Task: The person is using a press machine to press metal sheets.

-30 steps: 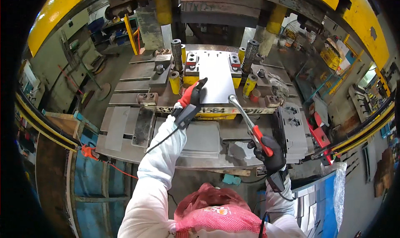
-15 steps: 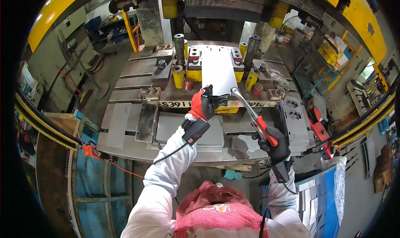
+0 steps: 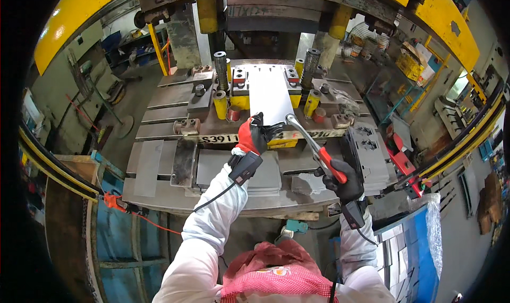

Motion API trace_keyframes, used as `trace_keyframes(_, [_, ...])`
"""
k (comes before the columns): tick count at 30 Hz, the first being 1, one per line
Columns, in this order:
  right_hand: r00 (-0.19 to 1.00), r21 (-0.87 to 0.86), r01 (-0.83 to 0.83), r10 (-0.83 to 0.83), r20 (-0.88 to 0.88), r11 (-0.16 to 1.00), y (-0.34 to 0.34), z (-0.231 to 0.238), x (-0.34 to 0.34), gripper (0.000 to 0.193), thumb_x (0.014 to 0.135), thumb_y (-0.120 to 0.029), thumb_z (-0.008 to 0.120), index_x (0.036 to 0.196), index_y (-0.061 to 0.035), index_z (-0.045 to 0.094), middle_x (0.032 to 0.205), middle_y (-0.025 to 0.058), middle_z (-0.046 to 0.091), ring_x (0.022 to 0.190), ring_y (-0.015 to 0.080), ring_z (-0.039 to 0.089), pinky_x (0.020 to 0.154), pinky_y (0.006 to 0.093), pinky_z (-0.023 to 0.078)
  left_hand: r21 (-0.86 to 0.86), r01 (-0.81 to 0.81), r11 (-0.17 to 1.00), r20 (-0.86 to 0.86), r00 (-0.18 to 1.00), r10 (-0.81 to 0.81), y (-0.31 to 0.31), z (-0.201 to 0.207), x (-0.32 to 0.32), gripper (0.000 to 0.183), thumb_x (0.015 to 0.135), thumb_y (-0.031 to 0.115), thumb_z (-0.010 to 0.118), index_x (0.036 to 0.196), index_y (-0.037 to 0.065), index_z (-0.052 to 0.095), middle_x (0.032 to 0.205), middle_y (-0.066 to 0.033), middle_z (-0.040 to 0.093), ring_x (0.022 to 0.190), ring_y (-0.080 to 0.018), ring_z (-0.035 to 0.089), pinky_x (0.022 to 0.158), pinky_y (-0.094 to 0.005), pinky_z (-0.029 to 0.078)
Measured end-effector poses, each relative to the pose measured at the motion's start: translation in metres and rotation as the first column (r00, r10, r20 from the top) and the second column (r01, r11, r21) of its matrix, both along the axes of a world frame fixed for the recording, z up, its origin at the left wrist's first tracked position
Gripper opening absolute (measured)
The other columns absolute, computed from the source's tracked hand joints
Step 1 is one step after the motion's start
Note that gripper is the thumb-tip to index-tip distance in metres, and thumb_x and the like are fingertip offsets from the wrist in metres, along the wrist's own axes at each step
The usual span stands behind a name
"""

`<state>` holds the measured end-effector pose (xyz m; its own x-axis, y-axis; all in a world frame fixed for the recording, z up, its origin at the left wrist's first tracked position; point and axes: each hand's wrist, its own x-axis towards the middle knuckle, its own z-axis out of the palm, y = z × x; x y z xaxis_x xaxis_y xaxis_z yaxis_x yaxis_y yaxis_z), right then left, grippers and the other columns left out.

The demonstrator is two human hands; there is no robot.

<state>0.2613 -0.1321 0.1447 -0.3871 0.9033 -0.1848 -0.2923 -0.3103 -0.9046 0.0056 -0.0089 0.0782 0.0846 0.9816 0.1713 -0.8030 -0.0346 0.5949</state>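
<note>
A pale flat metal sheet lies over the lower die, its near end sticking out toward me. My left hand, in a red and black glove, grips the sheet's near left corner; the fingertips are partly hidden. In my right hand, black-gloved, is a long metal tool with a red handle and a round head. That head rests at the sheet's near right corner.
Guide posts and yellow blocks flank the sheet. Stacked grey sheets lie on the press bed at left, and cut metal pieces at right. The upper die hangs above. A blue bin stands at lower right.
The view has tilted up slightly, showing more of the upper die. Both hands, the sheet and the tool keep nearly the same places relative to the lower die.
</note>
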Motion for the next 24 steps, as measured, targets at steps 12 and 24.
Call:
trace_keyframes(12, [1.000, -0.008, 0.006, -0.006, -0.019, 1.000, -0.002, 0.000, 0.001, 0.046, 0.079, -0.036, 0.051, 0.111, -0.0023, 0.049, 0.082, 0.0130, 0.059, 0.049, 0.0084, 0.042, 0.040, 0.0185, 0.030, -0.013, -0.060, 0.998, -0.098, 0.993, 0.059, 0.006, -0.007, 0.001, 0.037, 0.088, 0.019, 0.043, 0.114, -0.007, 0.042, 0.105, -0.0193, 0.055, 0.088, -0.0333, 0.060, 0.076, -0.0378, 0.054])
trace_keyframes(24, [0.999, 0.009, -0.006, 0.006, -0.045, 1.000, 0.000, -0.001, -0.004, 0.047, 0.079, -0.034, 0.050, 0.112, -0.0013, 0.048, 0.079, 0.0155, 0.059, 0.043, 0.0096, 0.036, 0.038, 0.0196, 0.027, 0.386, -0.243, 0.890, -0.667, 0.593, 0.451, 0.045, -0.069, -0.023, 0.037, 0.086, 0.020, 0.044, 0.114, -0.006, 0.042, 0.110, -0.0203, 0.052, 0.092, -0.0384, 0.057, 0.079, -0.0460, 0.051])
